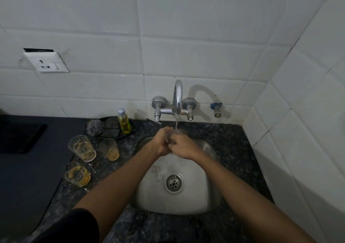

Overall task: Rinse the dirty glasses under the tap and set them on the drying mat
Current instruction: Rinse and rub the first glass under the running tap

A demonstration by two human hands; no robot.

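Both hands, left hand (162, 144) and right hand (183, 147), grip a clear glass (179, 132) under the tap (177, 98)'s stream; three dirty glasses (82, 148) stand left of the left hand.

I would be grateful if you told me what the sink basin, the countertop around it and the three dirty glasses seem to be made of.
Sink basin: likely stainless steel, with a dull brushed grey sheen and soft reflections.
Countertop: probably polished granite or similar stone, dark and speckled.
Three dirty glasses: clear glass by the look, though plastic cannot be excluded; see-through walls with yellowish residue.
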